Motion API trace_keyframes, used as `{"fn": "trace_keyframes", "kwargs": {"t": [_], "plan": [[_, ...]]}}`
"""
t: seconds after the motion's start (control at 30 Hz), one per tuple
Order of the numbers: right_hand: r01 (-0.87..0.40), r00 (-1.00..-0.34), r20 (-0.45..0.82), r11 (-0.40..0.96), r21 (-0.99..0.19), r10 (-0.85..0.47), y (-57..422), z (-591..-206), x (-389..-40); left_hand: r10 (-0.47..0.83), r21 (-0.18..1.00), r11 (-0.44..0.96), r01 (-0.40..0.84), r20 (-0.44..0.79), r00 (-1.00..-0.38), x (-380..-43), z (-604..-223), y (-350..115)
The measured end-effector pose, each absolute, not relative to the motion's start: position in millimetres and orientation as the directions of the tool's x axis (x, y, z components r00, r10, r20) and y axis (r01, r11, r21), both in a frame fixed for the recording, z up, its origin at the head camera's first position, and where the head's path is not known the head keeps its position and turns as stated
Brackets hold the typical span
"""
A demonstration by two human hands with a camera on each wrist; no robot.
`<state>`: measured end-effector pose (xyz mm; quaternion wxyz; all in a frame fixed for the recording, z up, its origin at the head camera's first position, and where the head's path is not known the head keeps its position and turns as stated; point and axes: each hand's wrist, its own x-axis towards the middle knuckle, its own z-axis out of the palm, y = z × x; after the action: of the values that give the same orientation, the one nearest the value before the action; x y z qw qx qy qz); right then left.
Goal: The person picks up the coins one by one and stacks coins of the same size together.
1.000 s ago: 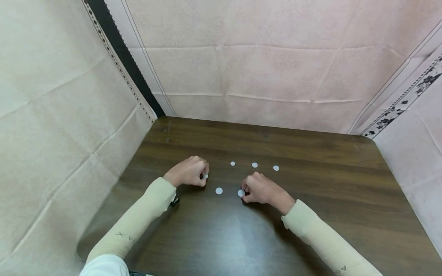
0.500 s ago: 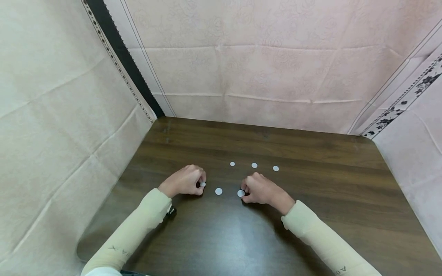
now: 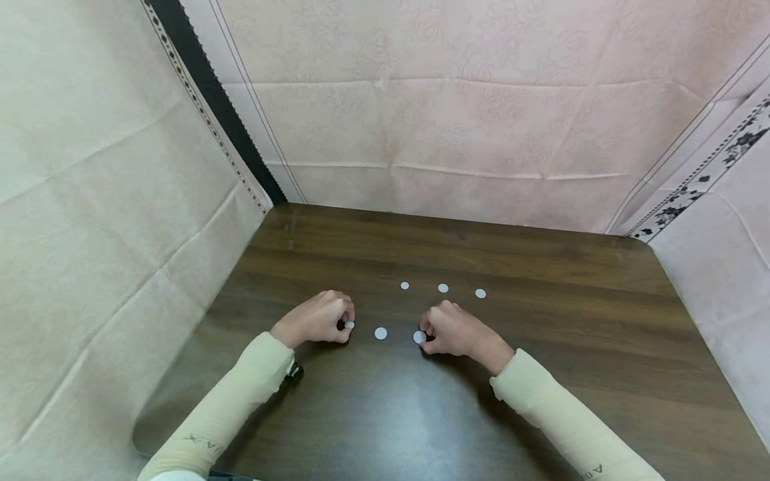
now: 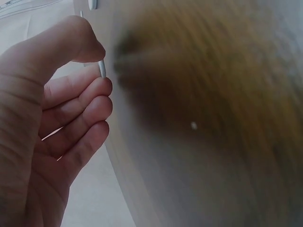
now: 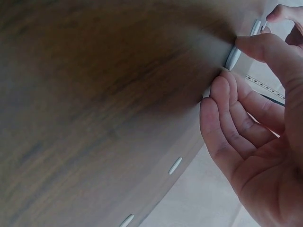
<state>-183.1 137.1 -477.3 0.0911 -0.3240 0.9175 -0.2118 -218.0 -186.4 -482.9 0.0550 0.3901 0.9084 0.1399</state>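
My left hand [image 3: 319, 319] pinches a small white disc [image 3: 349, 325] between thumb and fingertips, close over the brown table. In the left wrist view that disc [image 4: 102, 69] shows edge-on, its ends at the thumb and a fingertip. To the right, my right hand [image 3: 454, 329] has its thumb and fingertips on opposite edges of another white disc [image 3: 419, 337]. Seen from the right wrist, this disc [image 5: 233, 58] lies flat against the wood. Midway between the hands a loose white disc [image 3: 381, 333] lies on the table.
Beyond the hands, a row of three white discs runs across the table: a left one [image 3: 405, 286], a middle one [image 3: 443, 288] and a right one [image 3: 480, 293]. The wooden table [image 3: 385, 414] has pale cloth [image 3: 457, 133] hanging behind it and along both sides.
My left hand has come nearer the body and slightly left, carrying its pinched disc. The right hand and the discs on the table have stayed in place.
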Motion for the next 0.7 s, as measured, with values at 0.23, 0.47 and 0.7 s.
{"fn": "trace_keyframes", "kwargs": {"t": [0.23,0.47,0.7], "plan": [[-0.562,-0.768,-0.031,0.697,-0.445,-0.639,136.1,-477.1,-182.4,0.727,0.317,0.656,0.685,-0.025,-0.686,-217.4,-481.6,-189.5],[-0.54,-0.776,-0.055,0.708,-0.455,-0.628,136.1,-476.3,-183.4,0.737,0.336,0.647,0.685,-0.044,-0.675,-216.1,-480.3,-191.7],[-0.502,-0.766,-0.126,0.709,-0.495,-0.631,137.3,-467.7,-189.0,0.741,0.329,0.646,0.689,-0.052,-0.67,-215.2,-478.4,-192.1]]}}
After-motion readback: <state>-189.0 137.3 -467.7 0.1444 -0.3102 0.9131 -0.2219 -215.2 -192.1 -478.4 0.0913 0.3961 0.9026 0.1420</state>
